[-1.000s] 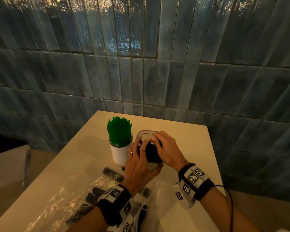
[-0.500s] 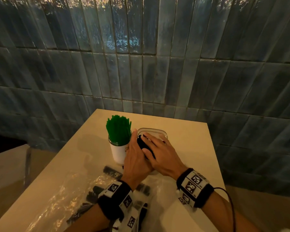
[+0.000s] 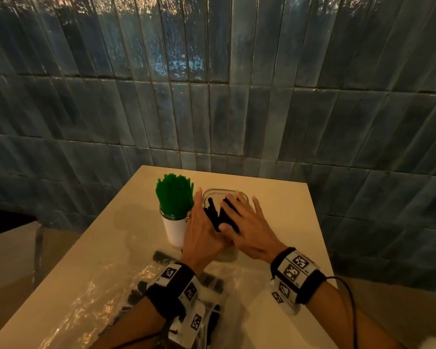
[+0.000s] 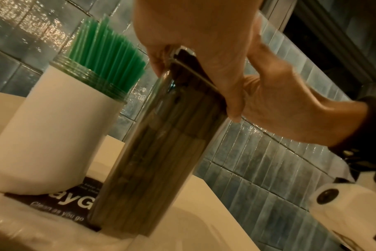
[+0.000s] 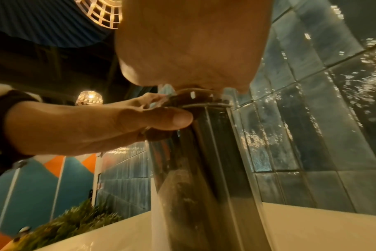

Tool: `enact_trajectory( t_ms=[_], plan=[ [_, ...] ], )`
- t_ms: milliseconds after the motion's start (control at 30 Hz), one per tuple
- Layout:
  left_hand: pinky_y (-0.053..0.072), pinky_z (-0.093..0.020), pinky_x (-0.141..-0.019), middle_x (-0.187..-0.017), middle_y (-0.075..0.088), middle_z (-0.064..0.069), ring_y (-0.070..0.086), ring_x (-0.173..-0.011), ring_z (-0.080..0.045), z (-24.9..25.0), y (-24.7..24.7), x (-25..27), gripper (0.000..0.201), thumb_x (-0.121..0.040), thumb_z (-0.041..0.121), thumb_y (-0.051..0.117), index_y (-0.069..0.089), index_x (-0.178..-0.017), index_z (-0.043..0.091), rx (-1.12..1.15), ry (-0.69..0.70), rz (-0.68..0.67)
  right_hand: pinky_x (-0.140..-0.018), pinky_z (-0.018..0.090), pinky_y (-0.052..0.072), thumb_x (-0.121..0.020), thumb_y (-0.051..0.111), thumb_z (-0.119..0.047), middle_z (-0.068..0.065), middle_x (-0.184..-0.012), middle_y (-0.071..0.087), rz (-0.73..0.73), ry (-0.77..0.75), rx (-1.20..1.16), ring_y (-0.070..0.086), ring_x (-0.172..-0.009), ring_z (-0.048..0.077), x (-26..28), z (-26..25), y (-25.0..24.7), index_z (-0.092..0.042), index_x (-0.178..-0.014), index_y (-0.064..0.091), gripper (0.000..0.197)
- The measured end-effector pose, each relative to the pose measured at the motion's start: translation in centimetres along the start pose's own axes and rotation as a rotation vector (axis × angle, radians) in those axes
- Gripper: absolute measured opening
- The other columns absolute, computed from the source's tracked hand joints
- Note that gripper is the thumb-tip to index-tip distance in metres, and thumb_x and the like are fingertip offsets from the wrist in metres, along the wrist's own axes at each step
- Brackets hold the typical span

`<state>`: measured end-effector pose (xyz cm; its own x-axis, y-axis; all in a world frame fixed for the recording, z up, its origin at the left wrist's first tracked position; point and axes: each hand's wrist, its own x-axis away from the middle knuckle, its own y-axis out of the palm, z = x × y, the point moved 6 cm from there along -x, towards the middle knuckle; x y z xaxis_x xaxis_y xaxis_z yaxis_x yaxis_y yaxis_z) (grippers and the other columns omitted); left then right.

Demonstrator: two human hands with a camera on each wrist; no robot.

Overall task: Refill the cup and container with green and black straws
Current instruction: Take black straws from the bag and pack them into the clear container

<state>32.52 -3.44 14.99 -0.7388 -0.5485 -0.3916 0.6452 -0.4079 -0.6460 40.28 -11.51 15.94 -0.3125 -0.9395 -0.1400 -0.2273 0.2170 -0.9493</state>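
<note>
A white cup (image 3: 175,230) packed with green straws (image 3: 174,197) stands on the cream table (image 3: 287,222). Just right of it is a tall clear container (image 3: 227,193) filled with black straws (image 3: 215,215). My left hand (image 3: 202,230) lies with straight fingers along the container's left side and top. In the right wrist view its thumb (image 5: 172,118) presses the container (image 5: 204,169) below the rim. My right hand (image 3: 247,222) lies flat, fingers spread, on the straw tops. The left wrist view shows the container (image 4: 157,152), the cup (image 4: 54,132) and my right hand (image 4: 290,110).
A crumpled clear plastic bag (image 3: 106,298) with more black straws (image 3: 212,280) lies on the near part of the table under my left wrist. A black printed card (image 4: 60,205) lies under the cup. A blue tiled wall (image 3: 212,109) rises behind the table.
My right hand, curled round a bunch of black straws at the container's mouth a second ago, has flattened and spread over their tops. My left fingers have stretched forward along the rim.
</note>
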Motion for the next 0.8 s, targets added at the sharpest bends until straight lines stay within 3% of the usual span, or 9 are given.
enact_trajectory(
  t_ms=[67,167,333,400,467,567,667,733,800],
  plan=[
    [0.027,-0.037,-0.113,-0.153,0.020,-0.012,0.039,-0.132,-0.025,0.2,-0.1,-0.9,0.117,-0.073,0.040,0.072,-0.030,-0.130,0.050,0.008,-0.032,0.007,-0.112,0.035,-0.016,-0.085,0.004,-0.071,-0.001,-0.159,0.004,0.002,0.057,-0.061,-0.009,-0.145,0.014,-0.6,0.6,-0.1,-0.022,-0.150,0.012,0.082],
    [0.022,-0.030,-0.111,-0.152,0.022,-0.008,0.033,-0.135,-0.023,-1.0,0.2,-1.2,0.121,-0.070,0.034,0.079,-0.016,-0.144,0.026,0.073,-0.154,-0.027,-0.111,0.029,-0.010,-0.096,0.026,-0.055,-0.003,-0.159,0.009,0.017,0.088,-0.157,0.000,-0.146,0.015,-1.4,1.0,-0.1,-0.025,-0.149,0.017,0.062],
    [0.019,-0.038,-0.116,-0.156,0.006,-0.001,0.015,-0.141,-0.017,-3.2,0.5,2.1,0.112,-0.071,0.046,0.074,-0.004,-0.147,0.021,0.027,-0.161,-0.039,-0.113,0.029,-0.005,-0.096,0.032,-0.054,-0.004,-0.158,0.015,0.056,0.107,-0.126,0.005,-0.145,0.014,-2.9,2.1,-0.1,-0.026,-0.148,0.023,0.060],
    [0.025,-0.040,-0.113,-0.154,0.015,-0.003,0.026,-0.138,-0.020,-4.2,1.0,4.7,0.099,-0.076,0.048,0.069,0.005,-0.146,0.022,-0.013,-0.219,-0.080,-0.115,0.031,-0.003,-0.096,0.033,-0.053,-0.003,-0.158,0.016,0.072,0.108,-0.122,0.006,-0.145,0.015,-3.3,2.4,-0.2,-0.025,-0.148,0.024,0.059],
    [0.037,-0.040,-0.107,-0.149,0.026,-0.001,0.043,-0.125,-0.021,-4.7,1.6,6.9,0.086,-0.079,0.052,0.064,0.013,-0.143,0.027,-0.046,-0.296,-0.227,-0.116,0.036,-0.003,-0.097,0.031,-0.052,-0.002,-0.158,0.016,0.076,0.100,-0.075,0.006,-0.146,0.017,-3.6,2.6,-0.3,-0.025,-0.148,0.023,0.059],
    [0.029,-0.037,-0.111,-0.145,0.023,0.012,0.030,-0.131,-0.011,-5.4,2.8,10.4,0.078,-0.080,0.061,0.056,0.020,-0.141,0.028,-0.133,-0.352,-0.587,-0.115,0.040,-0.011,-0.096,0.023,-0.057,-0.002,-0.158,0.015,0.078,0.081,0.054,0.004,-0.146,0.016,-3.7,2.6,-0.2,-0.026,-0.149,0.020,0.061],
    [0.014,-0.046,-0.117,-0.155,0.002,0.006,0.007,-0.143,-0.017,-7.6,4.4,13.2,0.121,-0.052,0.096,0.032,-0.003,-0.147,0.031,-0.262,-0.389,-0.804,-0.113,0.037,-0.016,-0.092,0.017,-0.063,-0.002,-0.158,0.009,0.178,0.061,0.065,-0.003,-0.145,0.012,-3.2,2.1,-0.4,-0.026,-0.149,0.017,0.068],
    [0.005,-0.050,-0.117,-0.156,-0.012,-0.002,-0.005,-0.144,-0.024,-9.2,5.3,14.5,0.139,-0.030,0.103,0.014,-0.015,-0.146,0.031,-0.360,-0.433,-0.876,-0.115,0.035,-0.011,-0.092,0.019,-0.060,-0.004,-0.158,0.009,0.331,0.073,-0.049,-0.003,-0.143,0.006,-2.0,1.7,-0.6,-0.025,-0.148,0.019,0.066],
    [0.005,-0.051,-0.116,-0.156,-0.015,-0.004,-0.008,-0.144,-0.027,-9.6,5.6,15.1,0.141,-0.028,0.103,0.013,-0.016,-0.145,0.031,-0.393,-0.482,-0.904,-0.118,0.031,0.004,-0.095,0.030,-0.052,-0.005,-0.152,0.024,0.526,0.108,-0.207,0.008,-0.139,0.001,0.5,1.3,-0.3,-0.024,-0.145,0.029,0.057]
  ],
)
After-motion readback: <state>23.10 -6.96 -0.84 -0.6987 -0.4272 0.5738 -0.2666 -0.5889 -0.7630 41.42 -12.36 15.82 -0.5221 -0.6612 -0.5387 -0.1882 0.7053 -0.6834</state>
